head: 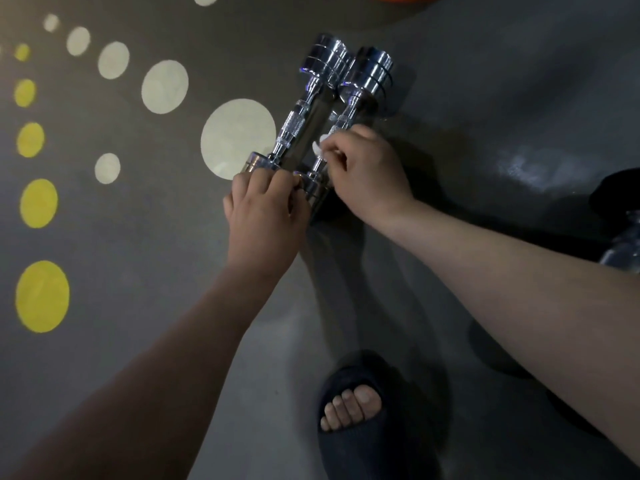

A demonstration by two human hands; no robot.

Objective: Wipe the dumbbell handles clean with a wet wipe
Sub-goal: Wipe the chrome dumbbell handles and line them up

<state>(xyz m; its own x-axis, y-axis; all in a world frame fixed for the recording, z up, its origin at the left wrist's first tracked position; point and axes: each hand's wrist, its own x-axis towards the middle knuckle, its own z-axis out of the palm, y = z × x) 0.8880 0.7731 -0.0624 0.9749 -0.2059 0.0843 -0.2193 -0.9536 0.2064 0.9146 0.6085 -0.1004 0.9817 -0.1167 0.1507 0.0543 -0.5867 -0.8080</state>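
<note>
Here, two dumbbells (294, 129) are shown side by side on the floor (485, 98). One wipe (318, 147) is pinched by the right hand (367, 171) against the right handle; the near heads are gripped by the curled left hand (263, 209). Risk: the dumbbells could be rolled apart, or toward the one slipper (356, 441), if that grip is loosened.

Your chrome left dumbbell (294, 128) and right dumbbell (350, 105) lie parallel on the floor (485, 98); a bunched white wet wipe (318, 147) touches the right handle.
</note>
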